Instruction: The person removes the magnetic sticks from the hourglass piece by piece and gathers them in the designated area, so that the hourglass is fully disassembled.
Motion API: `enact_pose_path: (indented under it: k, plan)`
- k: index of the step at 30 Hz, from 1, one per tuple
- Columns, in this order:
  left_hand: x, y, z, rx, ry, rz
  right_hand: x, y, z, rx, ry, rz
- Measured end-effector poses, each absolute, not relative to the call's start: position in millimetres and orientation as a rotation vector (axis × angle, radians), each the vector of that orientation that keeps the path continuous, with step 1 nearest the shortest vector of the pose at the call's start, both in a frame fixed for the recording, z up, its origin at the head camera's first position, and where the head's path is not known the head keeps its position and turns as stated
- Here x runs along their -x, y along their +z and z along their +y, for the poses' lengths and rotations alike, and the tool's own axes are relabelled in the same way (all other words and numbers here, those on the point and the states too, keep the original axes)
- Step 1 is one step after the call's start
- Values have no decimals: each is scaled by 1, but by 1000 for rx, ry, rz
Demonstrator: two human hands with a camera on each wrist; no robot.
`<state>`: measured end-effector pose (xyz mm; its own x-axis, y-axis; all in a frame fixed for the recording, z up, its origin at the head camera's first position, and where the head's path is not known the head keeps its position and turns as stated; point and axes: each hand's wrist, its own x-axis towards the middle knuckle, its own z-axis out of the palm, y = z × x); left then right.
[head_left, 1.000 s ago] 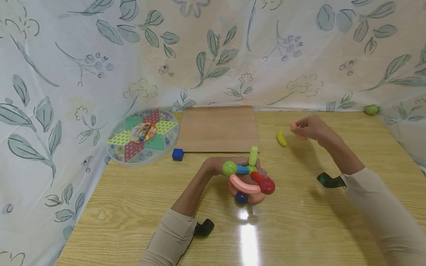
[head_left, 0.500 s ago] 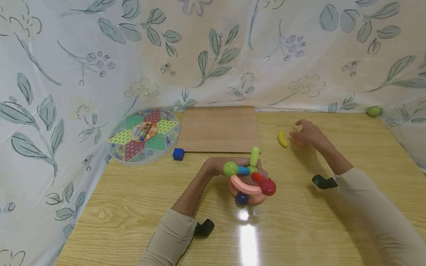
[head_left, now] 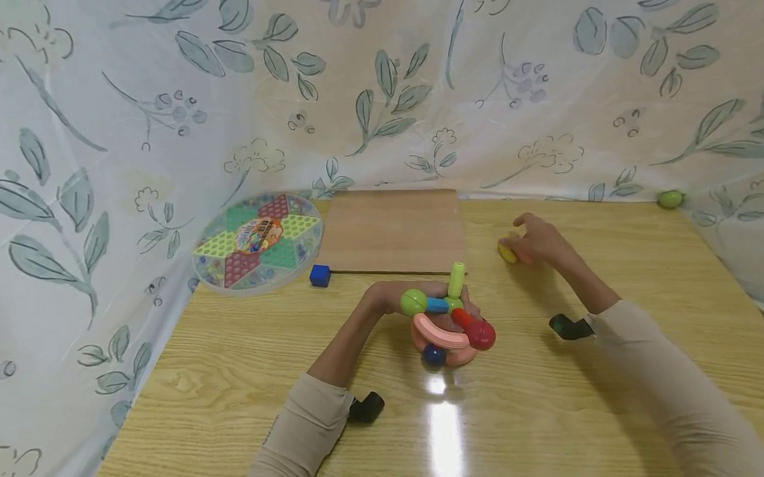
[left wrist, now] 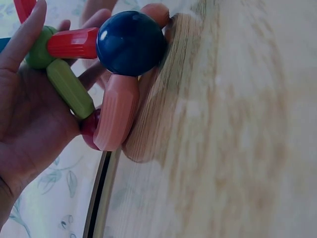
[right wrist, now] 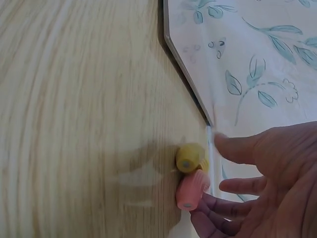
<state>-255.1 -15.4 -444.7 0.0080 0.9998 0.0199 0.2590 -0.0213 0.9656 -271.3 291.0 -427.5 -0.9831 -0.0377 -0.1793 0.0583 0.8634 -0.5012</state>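
- Left hand (left wrist: 29, 124) grips the ball-and-rod figure (head_left: 440, 333) low over the tabletop (head_left: 233, 352); uneven squeezing could break it apart.
- Right hand (right wrist: 282, 178), loosely spread, grips nothing; a careless brush could scatter the pink rod (right wrist: 192, 189) by its fingertips and neighbouring yellow rod (right wrist: 189, 156).

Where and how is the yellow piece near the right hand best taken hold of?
The yellow piece is probably best pinched across its middle, from above, thumb on its left in the head view: it is short and lies on the table, and the pink piece crowds its right, leaving the left freer.
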Motion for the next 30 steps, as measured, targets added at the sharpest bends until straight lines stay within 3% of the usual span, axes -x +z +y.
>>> enact_pose_path:
  k: [10, 16, 24, 30]
  plan:
    - [258, -447, -14, -1459, 1067, 1406, 270, -425, 283, 8, -749, 2883]
    - [257, -448, -15, -1460, 1061, 1411, 254, -397, 267, 201, -714, 2937]
    - [256, -443, -15, -1422, 1032, 1460, 187, -325, 225, 787, -797, 2674]
    - [252, -437, -17, -1304, 997, 1604, 132, -304, 196, 1070, -578, 2602]
